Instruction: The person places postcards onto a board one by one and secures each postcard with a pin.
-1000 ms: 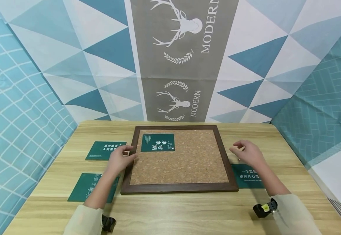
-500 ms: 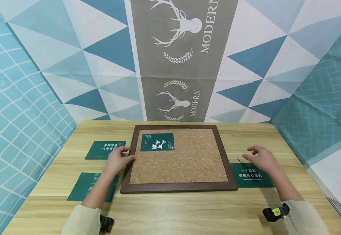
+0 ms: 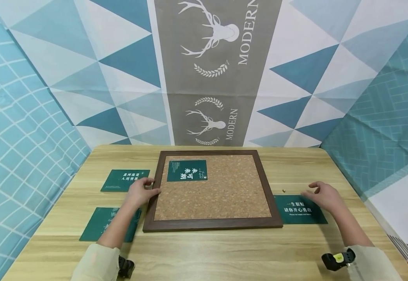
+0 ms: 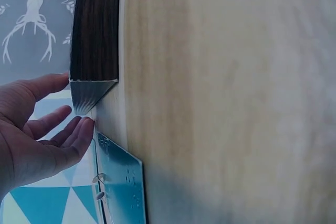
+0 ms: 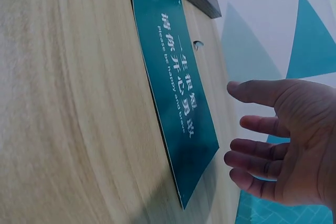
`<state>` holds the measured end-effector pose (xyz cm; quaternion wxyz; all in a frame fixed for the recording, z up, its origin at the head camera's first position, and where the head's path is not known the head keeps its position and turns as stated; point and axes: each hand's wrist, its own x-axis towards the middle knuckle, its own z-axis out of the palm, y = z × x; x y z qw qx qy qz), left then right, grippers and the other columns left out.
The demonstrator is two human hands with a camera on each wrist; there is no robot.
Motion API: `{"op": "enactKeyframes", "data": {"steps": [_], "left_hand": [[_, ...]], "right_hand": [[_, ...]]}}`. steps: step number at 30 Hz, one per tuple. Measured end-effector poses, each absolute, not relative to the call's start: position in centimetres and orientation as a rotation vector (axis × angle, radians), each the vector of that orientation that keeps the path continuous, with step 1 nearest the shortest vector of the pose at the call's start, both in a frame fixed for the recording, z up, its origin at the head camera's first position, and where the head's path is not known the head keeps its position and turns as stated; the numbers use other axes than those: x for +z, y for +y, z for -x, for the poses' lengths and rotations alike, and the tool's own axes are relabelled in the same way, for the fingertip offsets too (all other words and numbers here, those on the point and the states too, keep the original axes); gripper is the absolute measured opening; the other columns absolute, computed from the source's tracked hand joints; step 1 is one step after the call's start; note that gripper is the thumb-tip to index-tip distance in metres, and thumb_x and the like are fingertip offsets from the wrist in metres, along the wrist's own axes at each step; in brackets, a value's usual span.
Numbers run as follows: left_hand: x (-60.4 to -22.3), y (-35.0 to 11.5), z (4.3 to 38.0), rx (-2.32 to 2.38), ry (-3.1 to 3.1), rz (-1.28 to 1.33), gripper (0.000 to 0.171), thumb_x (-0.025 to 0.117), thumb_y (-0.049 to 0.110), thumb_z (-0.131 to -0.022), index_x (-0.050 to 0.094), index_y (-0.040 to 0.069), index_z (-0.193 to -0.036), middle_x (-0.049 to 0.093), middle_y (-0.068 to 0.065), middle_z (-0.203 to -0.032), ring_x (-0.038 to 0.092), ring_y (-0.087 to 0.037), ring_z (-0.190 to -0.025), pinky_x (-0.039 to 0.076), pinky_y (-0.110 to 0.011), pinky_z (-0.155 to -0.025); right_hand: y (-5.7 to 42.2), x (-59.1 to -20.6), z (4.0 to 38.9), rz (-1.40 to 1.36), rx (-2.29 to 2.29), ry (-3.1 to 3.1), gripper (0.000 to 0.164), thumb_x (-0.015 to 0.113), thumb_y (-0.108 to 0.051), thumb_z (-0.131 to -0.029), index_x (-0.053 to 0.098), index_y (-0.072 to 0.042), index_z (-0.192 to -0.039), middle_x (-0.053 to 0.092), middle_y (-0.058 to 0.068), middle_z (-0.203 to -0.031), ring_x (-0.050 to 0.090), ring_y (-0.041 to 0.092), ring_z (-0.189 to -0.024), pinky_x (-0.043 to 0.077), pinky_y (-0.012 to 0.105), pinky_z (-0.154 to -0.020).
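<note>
My left hand (image 3: 140, 194) is at the left side of a corkboard (image 3: 221, 195) with a dark wooden frame. Its thumb and fingers are spread and loosely bent, the tips right at the frame's edge. On the cork's upper left lies a green card (image 3: 187, 170) with white writing, turned sideways. My right hand (image 3: 325, 196) hovers above the right end of another green card (image 3: 300, 212), its fingers loosely bent with nothing between them. A small brass-coloured tack (image 3: 284, 191) lies just beyond that card; the right wrist view shows it as a small shiny piece (image 5: 198, 44).
Left of the board, a green card (image 3: 114, 183) lies toward the back. Nearer, another green card (image 3: 93, 228) is partly hidden by my left forearm. Small round-headed pieces (image 4: 98, 178) show beside a card in the left wrist view. A patterned cloth (image 3: 126, 97) hangs behind the wooden table (image 3: 207, 253).
My right hand has moved right and slightly nearer, away from the board, uncovering the right card and the tack. The left hand has stayed at the frame's left edge, almost still.
</note>
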<state>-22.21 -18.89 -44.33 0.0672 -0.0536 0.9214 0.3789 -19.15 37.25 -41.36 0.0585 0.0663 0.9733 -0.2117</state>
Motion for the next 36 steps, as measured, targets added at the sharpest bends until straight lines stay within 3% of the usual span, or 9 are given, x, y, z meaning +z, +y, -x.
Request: {"op": "enactKeyframes", "data": {"steps": [10, 20, 23, 26, 27, 31, 34, 36], "left_hand": [[-44.4, -18.8, 22.2, 1.106, 2.785, 0.142, 0.059, 0.064, 0.027, -0.087, 0.045, -0.005, -0.134, 0.052, -0.027, -0.127, 0.051, -0.041, -0.115, 0.05, -0.049, -0.086], [-44.6, -18.8, 22.5, 1.097, 2.77, 0.119, 0.058, 0.063, 0.024, -0.088, 0.043, -0.006, -0.134, 0.05, -0.027, -0.13, 0.05, -0.041, -0.117, 0.05, -0.048, -0.087], [-44.6, -18.8, 22.5, 1.095, 2.774, 0.121, 0.058, 0.063, 0.024, -0.088, 0.044, -0.006, -0.134, 0.051, -0.027, -0.129, 0.05, -0.041, -0.116, 0.05, -0.048, -0.087], [-44.6, -18.8, 22.4, 1.095, 2.779, 0.121, 0.058, 0.063, 0.024, -0.088, 0.044, -0.006, -0.133, 0.051, -0.027, -0.128, 0.05, -0.041, -0.116, 0.05, -0.048, -0.087], [-44.6, -18.8, 22.4, 1.095, 2.781, 0.121, 0.058, 0.063, 0.024, -0.088, 0.044, -0.006, -0.133, 0.052, -0.027, -0.128, 0.051, -0.041, -0.116, 0.05, -0.048, -0.087], [-44.6, -18.8, 22.4, 1.092, 2.784, 0.129, 0.058, 0.063, 0.023, -0.087, 0.045, -0.006, -0.133, 0.053, -0.026, -0.127, 0.051, -0.041, -0.115, 0.05, -0.047, -0.086], [-44.5, -18.7, 22.3, 1.095, 2.784, 0.135, 0.058, 0.064, 0.023, -0.087, 0.045, -0.006, -0.133, 0.053, -0.025, -0.126, 0.052, -0.04, -0.114, 0.051, -0.047, -0.085], [-44.5, -18.7, 22.3, 1.1, 2.782, 0.136, 0.058, 0.064, 0.023, -0.087, 0.045, -0.006, -0.133, 0.053, -0.026, -0.126, 0.052, -0.04, -0.114, 0.051, -0.047, -0.085]], "right_hand": [[37.9, -41.6, 19.4, -0.308, -0.534, 2.844, 0.079, 0.067, -0.047, -0.081, 0.047, 0.018, -0.119, 0.049, 0.04, -0.116, 0.052, 0.046, -0.097, 0.046, 0.054, -0.081], [38.0, -41.9, 19.2, -0.356, -0.515, 2.819, 0.09, 0.069, -0.054, -0.076, 0.044, 0.021, -0.119, 0.045, 0.042, -0.118, 0.05, 0.047, -0.099, 0.045, 0.055, -0.084], [38.1, -42.1, 19.0, -0.36, -0.516, 2.828, 0.068, 0.069, -0.052, -0.076, 0.052, 0.013, -0.083, 0.051, 0.028, -0.077, 0.05, 0.033, -0.07, 0.047, 0.041, -0.064], [38.2, -42.3, 18.7, -0.348, -0.514, 2.839, 0.053, 0.069, -0.048, -0.077, 0.039, -0.008, -0.06, 0.033, 0.003, -0.057, 0.035, 0.017, -0.055, 0.031, 0.028, -0.052], [38.2, -42.4, 18.6, -0.35, -0.519, 2.835, 0.052, 0.068, -0.047, -0.078, 0.035, -0.013, -0.059, 0.028, -0.002, -0.058, 0.031, 0.014, -0.055, 0.026, 0.027, -0.052], [38.3, -42.5, 18.4, -0.359, -0.524, 2.834, 0.049, 0.069, -0.047, -0.078, 0.039, -0.014, -0.059, 0.033, -0.001, -0.06, 0.037, 0.016, -0.059, 0.027, 0.027, -0.053], [38.4, -42.6, 18.5, -0.369, -0.534, 2.827, 0.049, 0.07, -0.047, -0.078, 0.04, -0.012, -0.061, 0.035, 0.001, -0.062, 0.039, 0.018, -0.061, 0.028, 0.028, -0.054], [38.6, -42.6, 18.6, -0.381, -0.554, 2.826, 0.049, 0.07, -0.047, -0.077, 0.047, -0.004, -0.069, 0.042, 0.008, -0.067, 0.043, 0.022, -0.066, 0.034, 0.03, -0.056]]}}
